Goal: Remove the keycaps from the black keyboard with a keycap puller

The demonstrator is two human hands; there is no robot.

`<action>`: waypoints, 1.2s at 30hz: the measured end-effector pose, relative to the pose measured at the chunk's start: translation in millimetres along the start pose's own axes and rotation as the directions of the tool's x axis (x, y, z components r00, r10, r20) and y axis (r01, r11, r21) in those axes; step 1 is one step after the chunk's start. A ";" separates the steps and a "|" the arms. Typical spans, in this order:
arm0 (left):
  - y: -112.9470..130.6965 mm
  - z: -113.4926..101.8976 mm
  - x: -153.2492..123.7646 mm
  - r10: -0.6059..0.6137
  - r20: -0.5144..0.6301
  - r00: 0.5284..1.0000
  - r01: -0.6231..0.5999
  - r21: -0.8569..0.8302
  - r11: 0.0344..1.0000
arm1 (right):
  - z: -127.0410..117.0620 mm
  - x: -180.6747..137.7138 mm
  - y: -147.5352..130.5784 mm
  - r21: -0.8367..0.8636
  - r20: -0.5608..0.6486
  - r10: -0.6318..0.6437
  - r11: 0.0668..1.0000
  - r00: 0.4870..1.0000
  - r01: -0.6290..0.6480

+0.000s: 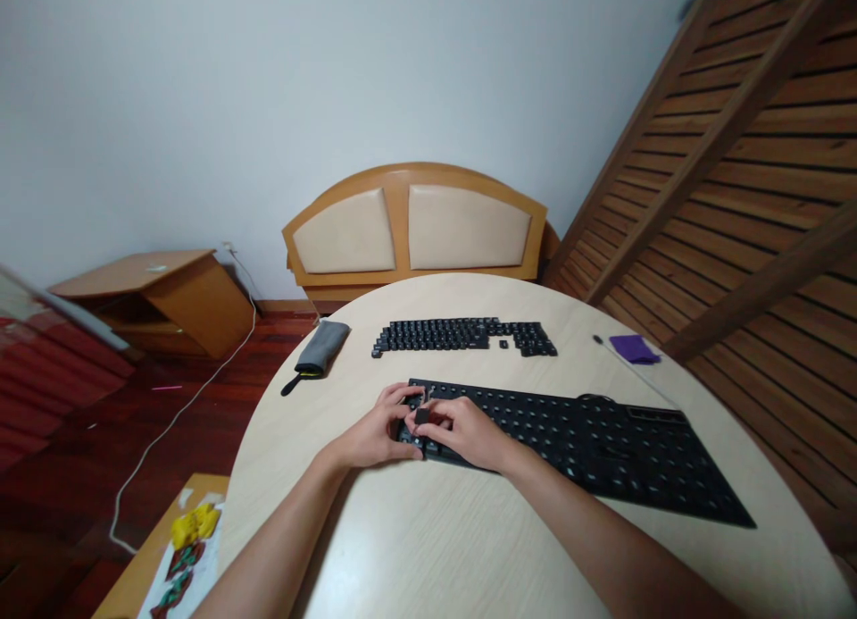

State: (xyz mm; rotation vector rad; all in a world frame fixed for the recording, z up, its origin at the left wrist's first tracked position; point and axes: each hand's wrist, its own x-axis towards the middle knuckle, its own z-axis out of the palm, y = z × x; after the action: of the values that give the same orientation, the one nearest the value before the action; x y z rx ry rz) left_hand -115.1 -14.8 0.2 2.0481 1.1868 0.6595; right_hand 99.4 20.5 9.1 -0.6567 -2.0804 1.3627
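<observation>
A black keyboard [603, 449] with most of its keycaps off lies slanted on the round table, small light key posts showing along it. My left hand [381, 427] grips its left end, fingers over the far edge and thumb by the near edge. Just above that end, my right hand [465, 431] pinches a small black keycap [421, 416] between thumb and fingers. Behind the keyboard, loose black keycaps [435, 334] are laid out in keyboard order, with a single keycap [503, 344] apart in a gap.
On the round table [402, 539] are a grey pouch [325, 347] at left, a purple cloth [633, 349] and a thin brush-like stick [633, 369] at right. A headboard [415, 221] stands behind, a slatted wooden screen [736, 154] at right. A white cord [194, 403] crosses the floor.
</observation>
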 end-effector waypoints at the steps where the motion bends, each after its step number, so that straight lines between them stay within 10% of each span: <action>1: -0.2 -0.1 0.0 -0.007 0.003 1.000 0.007 -0.001 1.000 | -0.3 -0.3 -0.3 -0.018 0.002 -0.007 1.000 1.000 0.007; 14: -4.9 1.1 -1.0 0.015 -0.010 1.000 -0.015 -0.043 0.999 | -2.7 -1.9 -4.0 -0.206 0.032 -0.036 0.978 0.999 0.042; 20: -2.2 -0.1 -1.6 -0.008 -0.018 1.000 0.006 -0.126 0.992 | -0.4 -1.1 -0.3 -0.029 -0.004 0.028 0.999 1.000 -0.028; 36: -2.4 4.5 0.6 0.010 -0.127 0.992 -0.030 -0.154 0.988 | -0.2 5.2 17.0 0.031 -0.326 0.066 0.998 0.943 -0.059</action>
State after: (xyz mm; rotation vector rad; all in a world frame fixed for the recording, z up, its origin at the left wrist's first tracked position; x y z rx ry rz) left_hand -113.0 -14.8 -4.5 1.9138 1.1479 0.8742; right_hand 97.4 30.3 -5.7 -0.8825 -1.7913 1.2130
